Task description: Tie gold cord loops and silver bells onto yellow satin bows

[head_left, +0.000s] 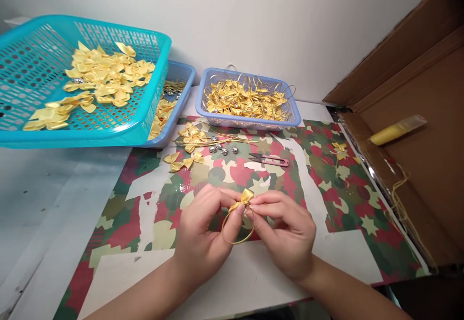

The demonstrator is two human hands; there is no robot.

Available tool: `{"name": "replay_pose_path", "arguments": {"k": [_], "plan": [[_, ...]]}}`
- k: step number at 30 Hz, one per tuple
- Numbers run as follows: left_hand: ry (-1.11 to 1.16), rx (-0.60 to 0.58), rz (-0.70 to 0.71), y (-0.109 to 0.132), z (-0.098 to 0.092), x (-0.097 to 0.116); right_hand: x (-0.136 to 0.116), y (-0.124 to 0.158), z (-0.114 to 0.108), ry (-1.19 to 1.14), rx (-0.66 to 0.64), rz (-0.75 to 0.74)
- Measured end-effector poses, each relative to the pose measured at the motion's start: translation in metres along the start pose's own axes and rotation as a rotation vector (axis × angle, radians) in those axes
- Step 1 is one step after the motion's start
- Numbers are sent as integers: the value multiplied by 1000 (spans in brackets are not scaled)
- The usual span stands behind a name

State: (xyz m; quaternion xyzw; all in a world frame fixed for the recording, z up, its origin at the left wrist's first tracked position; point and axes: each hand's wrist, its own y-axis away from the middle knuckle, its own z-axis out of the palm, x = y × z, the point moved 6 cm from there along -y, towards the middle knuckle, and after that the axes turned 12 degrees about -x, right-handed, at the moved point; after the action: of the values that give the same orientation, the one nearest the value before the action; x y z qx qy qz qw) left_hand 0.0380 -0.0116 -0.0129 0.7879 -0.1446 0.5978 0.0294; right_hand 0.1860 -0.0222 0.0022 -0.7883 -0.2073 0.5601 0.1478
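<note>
My left hand (210,225) pinches a yellow ribbon bow (247,196) between thumb and fingers. A loop of gold cord (237,242) hangs from the bow, below the fingertips. From the other side, my right hand (284,230) has its thumb and fingertips closed at the bow's knot, where the cord meets it; the exact spot is partly hidden. Beyond my hands lie loose yellow bows (192,136), several silver bells (224,151) and straight gold cords (232,140). A pair of pink-handled thread snips (270,160) rests to their right.
A turquoise basket (141,129) of bows sits at the left, overlapping a blue basket (186,76). Another blue basket (250,123) at the back holds looped bows. On the right stands a cardboard box (416,165) with a yellow tube (397,130). Patterned paper (159,235) covers the table.
</note>
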Motion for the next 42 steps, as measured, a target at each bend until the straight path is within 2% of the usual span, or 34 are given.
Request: {"name": "replay_pose_path", "arguments": {"k": [6,11,18,20,22,26,29,33,39,42], "plan": [[-102,-13,101,0,1,6,3,1,0,-39,24,21],[-196,-77,187,0,6,12,5,0,-1,-75,16,26],[-299,-180,235,-4,11,12,1,-4,-3,104,-47,-26],[-255,-206,178,-6,11,7,6,-5,-1,94,-70,19],[-133,-219,47,-8,9,-2,12,-5,-1,43,-83,101],[313,-235,-333,-8,12,-27,23,-6,-2,-131,-73,245],[528,-216,-479,-7,16,-35,28,-4,-5,-220,-66,325],[616,-203,-523,-8,19,-38,27,-2,-7,-165,-100,355],[561,-189,-522,-7,17,-34,8,-8,-6,83,-252,116],[563,-176,-484,-9,14,-31,8,-9,-4,195,-332,103]]}}
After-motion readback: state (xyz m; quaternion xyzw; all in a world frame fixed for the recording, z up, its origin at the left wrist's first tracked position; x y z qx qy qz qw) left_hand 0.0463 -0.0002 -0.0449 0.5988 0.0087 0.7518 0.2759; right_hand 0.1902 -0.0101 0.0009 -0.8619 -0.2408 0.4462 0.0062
